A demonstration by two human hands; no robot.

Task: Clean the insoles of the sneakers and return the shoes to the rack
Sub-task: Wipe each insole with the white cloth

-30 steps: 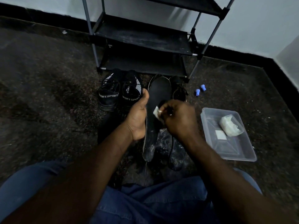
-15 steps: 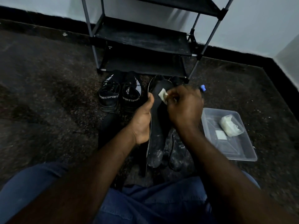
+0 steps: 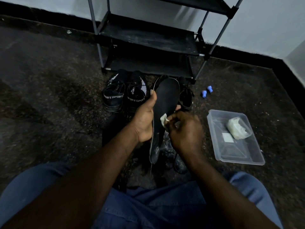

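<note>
1. insole point(image 3: 166, 96) is at the centre of the frame, held up off the dark floor between the person's lap and the black rack point(image 3: 148, 42) at the upper middle; a pair of black sneakers point(image 3: 125, 95) stands just to its left in the picture.
2. left hand point(image 3: 145, 119) grips the insole at mid-length, with the thumb laid along the insole's left edge in the picture and the fingers wrapped behind, one fingertip showing past the opposite edge; right hand point(image 3: 184, 131) has its fingers bunched, pinching a small white wad point(image 3: 163, 119) against the dark face.
3. what could go wrong, as i judge it: the insole looks thin and bendy and is held only at the middle, so a hard rub may buckle it or twist it out of the left hand's grip; the white wad is small, so it may slip from the pinch, or bare fingertips may smear the surface; the light is dim, so the pale marks at the lower end could be missed.
4. the long axis runs up and down the frame, leaning slightly right at the top; the broad rounded toe end points up toward the rack; the narrower heel end points down toward the lap; the dark face is turned to the camera.
</note>
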